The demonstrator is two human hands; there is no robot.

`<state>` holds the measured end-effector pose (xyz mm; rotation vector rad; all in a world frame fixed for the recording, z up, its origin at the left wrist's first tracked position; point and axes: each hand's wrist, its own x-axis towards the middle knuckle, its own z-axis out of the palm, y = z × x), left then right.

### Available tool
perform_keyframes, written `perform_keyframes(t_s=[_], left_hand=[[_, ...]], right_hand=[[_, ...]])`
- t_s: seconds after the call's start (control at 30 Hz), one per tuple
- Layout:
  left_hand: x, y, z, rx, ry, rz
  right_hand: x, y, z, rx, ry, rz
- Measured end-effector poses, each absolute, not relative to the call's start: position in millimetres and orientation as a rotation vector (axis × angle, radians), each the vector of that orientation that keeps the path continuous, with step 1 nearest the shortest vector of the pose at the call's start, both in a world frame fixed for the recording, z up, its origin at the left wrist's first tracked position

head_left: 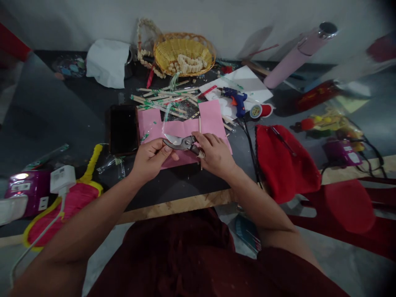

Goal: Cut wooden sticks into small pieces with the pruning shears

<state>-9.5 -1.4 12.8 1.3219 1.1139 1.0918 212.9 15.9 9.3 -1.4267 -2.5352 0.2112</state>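
Observation:
A pair of pruning shears with dark metal jaws lies across both hands, above a pink sheet of paper. My left hand is closed, its thumb and fingers pinching the curved jaw at the left end. Around the handle side wraps my right hand, which hides most of the handles. A thin wooden stick shows above and below my right hand; whether the fingers grip it cannot be made out. Just beyond the paper, several wooden chopsticks with green-printed wrappers lie in a loose pile.
A phone lies left of the paper. Behind the pile stands a wicker basket with small cut pieces. To the right are a blue glue gun, a red thread spool, a red cloth and a pink bottle.

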Motion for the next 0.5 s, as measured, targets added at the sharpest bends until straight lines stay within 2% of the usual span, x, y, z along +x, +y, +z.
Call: perform_keyframes(t_s=[0.5], left_hand=[[-9.8,1.8,12.1,1.096,1.001,0.95]], right_hand=[[216.1,16.4,4.9,-1.381,-2.512,0.305]])
